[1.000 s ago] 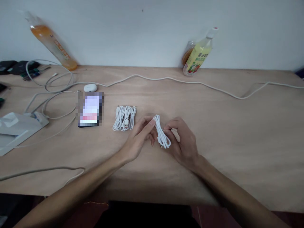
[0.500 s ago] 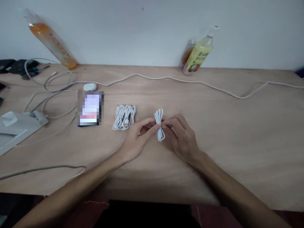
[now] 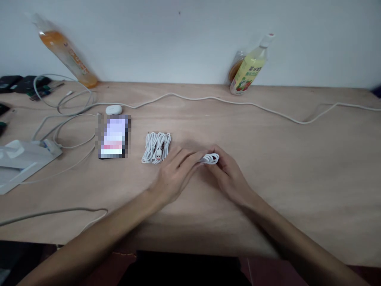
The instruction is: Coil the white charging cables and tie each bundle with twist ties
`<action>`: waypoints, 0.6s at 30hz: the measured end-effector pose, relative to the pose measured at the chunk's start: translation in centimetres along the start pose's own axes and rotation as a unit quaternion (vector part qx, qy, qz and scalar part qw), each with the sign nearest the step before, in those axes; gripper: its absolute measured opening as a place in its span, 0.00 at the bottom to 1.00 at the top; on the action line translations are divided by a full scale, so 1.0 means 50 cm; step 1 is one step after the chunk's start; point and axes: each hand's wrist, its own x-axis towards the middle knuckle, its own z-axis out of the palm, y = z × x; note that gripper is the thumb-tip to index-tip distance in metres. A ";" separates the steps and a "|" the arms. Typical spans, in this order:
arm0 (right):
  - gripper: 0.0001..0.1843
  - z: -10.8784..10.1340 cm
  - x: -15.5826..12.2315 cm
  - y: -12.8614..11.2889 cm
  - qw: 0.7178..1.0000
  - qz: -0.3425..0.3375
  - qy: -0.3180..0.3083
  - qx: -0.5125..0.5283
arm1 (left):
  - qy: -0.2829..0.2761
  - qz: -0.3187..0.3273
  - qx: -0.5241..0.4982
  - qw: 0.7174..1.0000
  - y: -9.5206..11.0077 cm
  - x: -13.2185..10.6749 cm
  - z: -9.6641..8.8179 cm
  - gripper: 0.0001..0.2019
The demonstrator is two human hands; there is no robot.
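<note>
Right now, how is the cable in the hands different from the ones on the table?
The held cable is between the left hand and right hand; the table cables lie on the table. A plug shows on the table cables, but none on the held cable. Both are white and looped.

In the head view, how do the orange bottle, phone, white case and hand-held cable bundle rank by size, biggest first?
1. Orange bottle
2. Phone
3. White case and cable bundle: look similar, bundle partly hidden, so unranked.
</note>
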 end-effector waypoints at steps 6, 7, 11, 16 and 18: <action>0.19 -0.002 0.002 -0.010 0.987 0.109 -0.026 0.112 | 0.002 0.050 0.065 0.997 -0.006 -0.002 -0.007 0.16; 0.20 -0.002 0.002 -0.012 0.984 0.122 -0.027 0.124 | -0.010 0.054 0.066 0.996 -0.006 -0.001 -0.009 0.16; 0.21 0.000 0.003 -0.012 0.989 0.100 -0.013 0.104 | -0.028 0.056 0.036 0.997 -0.003 -0.003 -0.012 0.16; 0.16 0.000 0.002 -0.005 0.998 0.010 0.056 0.009 | 0.003 -0.045 -0.103 0.994 0.021 0.005 -0.014 0.15; 0.12 -0.001 0.000 -0.004 0.996 -0.019 0.082 -0.034 | 0.000 -0.095 -0.170 0.981 0.033 0.013 -0.017 0.13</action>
